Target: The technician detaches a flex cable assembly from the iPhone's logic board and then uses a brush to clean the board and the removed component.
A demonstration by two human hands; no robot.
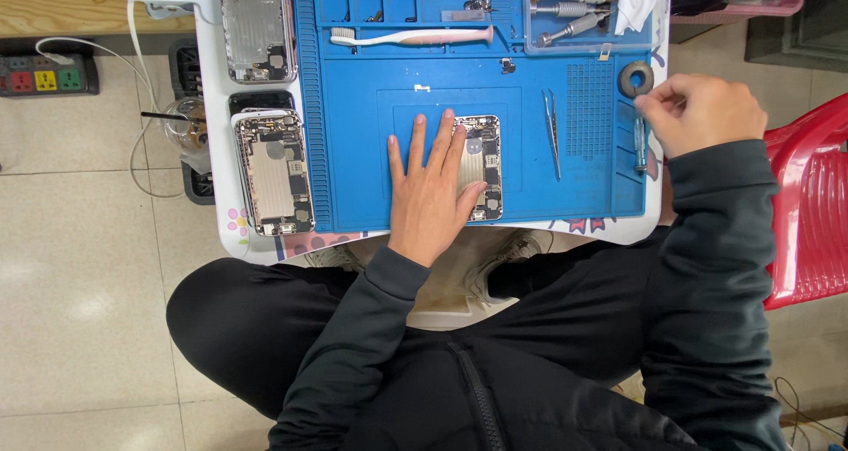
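Bright, even light is filling the scene, and soft glare is showing on the floor tiles (79,301). Shadows are staying faint; edges are bending slightly, and everything is looking sharp.

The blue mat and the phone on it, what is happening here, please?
A seated person presses the left hand flat on an opened phone lying on the blue mat. The right hand reaches a screwdriver at the mat's right edge, beside a dark ring. Tweezers lie between.

Head camera, steeply downward, near overhead
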